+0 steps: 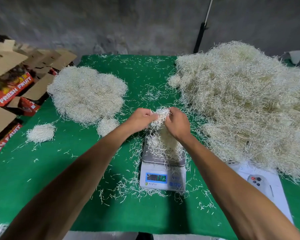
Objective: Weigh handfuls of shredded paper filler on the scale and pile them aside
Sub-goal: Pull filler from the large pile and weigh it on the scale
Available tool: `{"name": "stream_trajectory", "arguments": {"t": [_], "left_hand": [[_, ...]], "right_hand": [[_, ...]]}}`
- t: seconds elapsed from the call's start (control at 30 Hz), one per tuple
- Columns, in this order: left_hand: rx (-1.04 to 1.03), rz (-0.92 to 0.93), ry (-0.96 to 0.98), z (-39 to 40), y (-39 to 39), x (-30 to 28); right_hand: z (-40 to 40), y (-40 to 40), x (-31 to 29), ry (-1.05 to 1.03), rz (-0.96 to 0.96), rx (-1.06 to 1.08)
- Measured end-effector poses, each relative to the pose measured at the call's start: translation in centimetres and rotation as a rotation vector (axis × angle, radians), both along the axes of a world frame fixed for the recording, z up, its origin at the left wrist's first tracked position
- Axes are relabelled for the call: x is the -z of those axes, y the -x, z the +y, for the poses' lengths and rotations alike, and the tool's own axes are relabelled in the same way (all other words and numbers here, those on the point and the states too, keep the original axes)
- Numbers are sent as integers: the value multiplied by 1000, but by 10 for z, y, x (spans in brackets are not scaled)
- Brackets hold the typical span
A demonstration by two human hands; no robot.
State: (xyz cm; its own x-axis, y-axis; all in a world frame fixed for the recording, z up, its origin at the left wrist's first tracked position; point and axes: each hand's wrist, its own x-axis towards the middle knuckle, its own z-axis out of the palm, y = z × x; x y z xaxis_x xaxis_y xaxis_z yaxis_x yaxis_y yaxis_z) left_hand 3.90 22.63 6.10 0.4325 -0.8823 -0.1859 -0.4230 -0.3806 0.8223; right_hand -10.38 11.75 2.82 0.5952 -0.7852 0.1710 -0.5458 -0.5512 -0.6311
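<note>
Stage: mid-task, by my reading; a handful [160,118] is being weighed on the scale [163,170].
Left hand [142,119]: fingers are pinching the top of the handful from the left side.
Right hand [177,124]: fingers are curling into the same tuft from the right; both hands are close together, almost touching, above the pan.
Handful: it is hanging from the hands as a loose column, its lower strands resting on the steel pan directly below.
Display [156,177]: it is showing lit digits, too blurred to read with certainty.
Done: a broad pile [87,94] is lying to the left of the hands, with two small clumps [41,133] nearer the person.
Left: a far larger heap [249,101] is sitting to the right of the hands, so most filler is probably still waiting.
Material: thin, pale, crinkled paper strands, springy and tangled, shedding easily.
Table [76,179]: green felt-like cover, stray strands scattered all round the scale.
Far left: cardboard fruit boxes [12,80] are standing open beyond the pile.
</note>
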Motion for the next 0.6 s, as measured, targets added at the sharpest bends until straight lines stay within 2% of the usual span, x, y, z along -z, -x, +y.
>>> {"name": "stream_trajectory", "arguments": {"t": [0.13, 0.23, 0.27, 0.37, 0.5, 0.6], "left_hand": [[90, 74, -62, 4, -3, -17], [48, 356, 56, 11, -2, -25], [23, 398, 96, 13, -4, -25], [-149, 460, 178, 20, -5, -21], [-515, 927, 448, 30, -20, -19], [-526, 1010, 435, 40, -42, -17]], "right_hand": [[-5, 5, 7, -19, 69, 2], [-12, 11, 14, -208, 47, 90], [-14, 14, 15, -234, 55, 115], [-17, 17, 17, -235, 76, 120], [-27, 30, 27, -378, 64, 209], [-30, 40, 38, -329, 60, 194]]}}
